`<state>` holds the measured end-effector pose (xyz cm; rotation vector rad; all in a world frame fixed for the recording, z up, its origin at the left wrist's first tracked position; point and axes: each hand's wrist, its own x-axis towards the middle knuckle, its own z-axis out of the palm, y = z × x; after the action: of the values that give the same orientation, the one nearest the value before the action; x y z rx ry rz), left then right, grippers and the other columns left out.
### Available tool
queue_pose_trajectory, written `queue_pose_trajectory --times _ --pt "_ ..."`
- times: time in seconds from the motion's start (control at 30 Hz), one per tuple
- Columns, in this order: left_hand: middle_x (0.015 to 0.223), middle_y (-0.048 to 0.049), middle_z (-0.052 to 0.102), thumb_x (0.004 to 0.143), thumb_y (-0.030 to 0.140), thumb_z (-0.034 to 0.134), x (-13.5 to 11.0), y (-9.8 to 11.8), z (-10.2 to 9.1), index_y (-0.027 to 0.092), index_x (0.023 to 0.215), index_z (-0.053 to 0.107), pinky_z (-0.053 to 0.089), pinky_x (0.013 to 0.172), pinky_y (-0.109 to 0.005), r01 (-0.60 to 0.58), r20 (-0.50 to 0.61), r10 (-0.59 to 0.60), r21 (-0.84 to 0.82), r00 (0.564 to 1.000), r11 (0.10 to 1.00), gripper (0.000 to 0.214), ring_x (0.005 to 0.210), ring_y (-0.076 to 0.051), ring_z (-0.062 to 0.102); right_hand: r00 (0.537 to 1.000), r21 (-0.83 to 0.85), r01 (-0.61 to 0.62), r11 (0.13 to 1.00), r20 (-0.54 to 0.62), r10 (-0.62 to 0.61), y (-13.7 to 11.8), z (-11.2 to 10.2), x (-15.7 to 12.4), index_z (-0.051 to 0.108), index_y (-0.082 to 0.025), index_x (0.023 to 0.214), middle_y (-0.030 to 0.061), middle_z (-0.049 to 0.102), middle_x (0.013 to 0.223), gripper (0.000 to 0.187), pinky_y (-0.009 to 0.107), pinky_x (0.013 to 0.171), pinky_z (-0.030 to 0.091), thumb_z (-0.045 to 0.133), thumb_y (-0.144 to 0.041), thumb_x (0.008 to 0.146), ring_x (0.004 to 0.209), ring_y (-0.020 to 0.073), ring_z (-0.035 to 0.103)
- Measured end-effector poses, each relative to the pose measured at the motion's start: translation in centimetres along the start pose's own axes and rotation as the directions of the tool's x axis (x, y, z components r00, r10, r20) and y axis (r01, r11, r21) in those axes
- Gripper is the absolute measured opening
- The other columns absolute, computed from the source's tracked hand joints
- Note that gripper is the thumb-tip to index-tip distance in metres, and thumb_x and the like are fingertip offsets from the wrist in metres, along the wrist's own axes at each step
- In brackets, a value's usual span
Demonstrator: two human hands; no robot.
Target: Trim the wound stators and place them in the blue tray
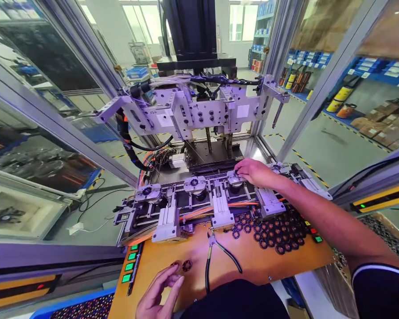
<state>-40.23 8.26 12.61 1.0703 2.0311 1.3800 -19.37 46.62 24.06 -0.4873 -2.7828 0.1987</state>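
My right hand [254, 172] reaches to the third clamp fixture [234, 178] of the row, its fingers pinched on a small dark ring-shaped stator [236, 173] at the fixture's top. The fingers partly hide that piece. Low on the orange tabletop, my left hand [161, 290] is half curled, with a gap between thumb and fingers. Its fingertips are by a ring-shaped stator [175, 264], partly covered; whether they touch it I cannot tell. Just right of it lies another stator [187, 265]. Dark round pieces sit in the left fixture [148, 192] and the second fixture [194, 183].
Pliers [213, 241] with dark handles lie opened on the tabletop [252, 263]. Many stators [275, 232] are spread at the right under my forearm. A machine head [202, 110] with nozzles and cables hangs above the fixtures. Green buttons [129, 266] line the left edge.
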Motion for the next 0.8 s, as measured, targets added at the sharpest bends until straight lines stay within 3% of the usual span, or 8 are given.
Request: queue_pose_trajectory --times 0.27,0.5,0.63,0.8 --pt "0.094 -0.0085 0.078 0.072 0.051 0.077 0.4 1.4 0.6 0.020 0.094 0.077 0.062 0.078 -0.033 0.038 -0.010 -0.038 0.006 0.999 0.999 0.038 0.079 -0.024 0.074 0.993 -0.095 -0.009 0.995 0.114 0.020 -0.6 -0.3 0.9 0.076 -0.011 0.088 0.0112 0.072 0.105 0.022 0.036 0.086 0.055 0.055 -0.006 0.087 0.098 0.0239 0.065" --pt "0.093 -0.0087 0.078 0.074 0.048 0.075 0.7 1.0 0.4 0.020 0.096 0.077 0.063 0.076 -0.032 0.000 0.010 -0.001 0.065 1.000 0.998 0.035 0.077 -0.024 0.074 0.993 -0.185 -0.025 0.982 0.108 0.046 -0.9 -0.2 -1.6 0.071 -0.014 0.114 0.0083 0.064 0.129 0.047 0.045 0.102 0.047 0.051 0.007 0.076 0.129 0.0280 0.051" --pt "0.094 -0.0084 0.078 0.076 0.044 0.074 0.7 1.0 0.5 0.021 0.098 0.076 0.062 0.076 -0.032 -0.018 0.049 0.015 0.068 0.999 0.998 0.032 0.078 -0.023 0.074 0.991 -0.217 -0.030 0.976 0.120 0.058 -1.2 0.3 -2.5 0.069 -0.016 0.116 0.0064 0.062 0.134 0.050 0.048 0.103 0.047 0.051 0.008 0.076 0.131 0.0300 0.050" --pt "0.096 -0.0079 0.077 0.079 0.038 0.072 0.5 0.9 0.4 0.021 0.100 0.075 0.062 0.076 -0.029 -0.072 0.051 0.069 0.059 0.996 0.996 0.027 0.078 -0.021 0.074 0.994 -0.239 -0.027 0.971 0.097 0.052 -2.0 0.7 -2.6 0.069 -0.014 0.116 0.0103 0.062 0.133 0.050 0.049 0.102 0.046 0.050 0.008 0.075 0.132 0.0309 0.049"
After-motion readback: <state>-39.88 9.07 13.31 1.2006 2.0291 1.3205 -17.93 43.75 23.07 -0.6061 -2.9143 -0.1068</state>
